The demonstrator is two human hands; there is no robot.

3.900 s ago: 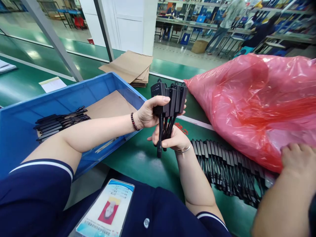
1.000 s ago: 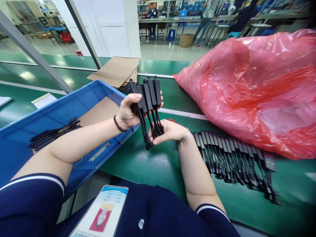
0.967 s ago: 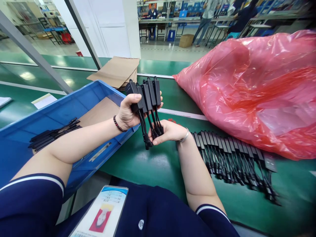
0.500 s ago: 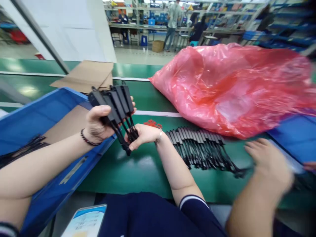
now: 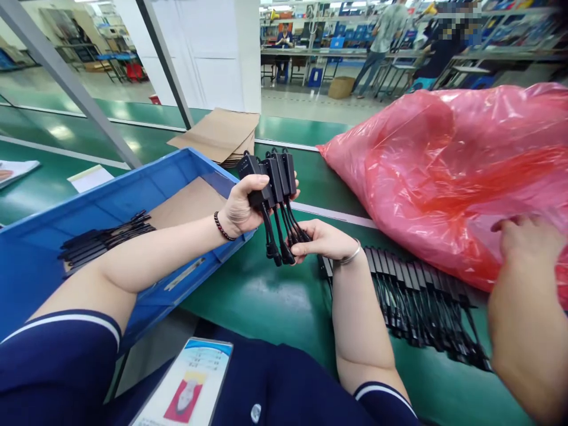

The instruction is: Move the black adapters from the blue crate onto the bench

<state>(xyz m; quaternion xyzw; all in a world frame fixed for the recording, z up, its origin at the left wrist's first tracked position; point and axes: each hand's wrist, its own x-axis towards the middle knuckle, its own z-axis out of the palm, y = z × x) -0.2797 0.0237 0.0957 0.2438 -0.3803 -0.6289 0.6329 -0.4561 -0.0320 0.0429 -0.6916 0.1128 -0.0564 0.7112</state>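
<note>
Bright light leaves glare on the pink bag [image 5: 444,171] and green table [image 5: 260,305].

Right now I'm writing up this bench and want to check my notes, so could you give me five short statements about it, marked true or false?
1. The left hand holds several black boxes. True.
2. The pink bag lies inside the blue bin. False: the pink bag is outside the blue bin, to its right.
3. A row of boxes lies on the green table. True.
4. The badge lies on the green table. False: the badge is against the dark shirt.
5. The right hand holds some cable ends. True.
</note>
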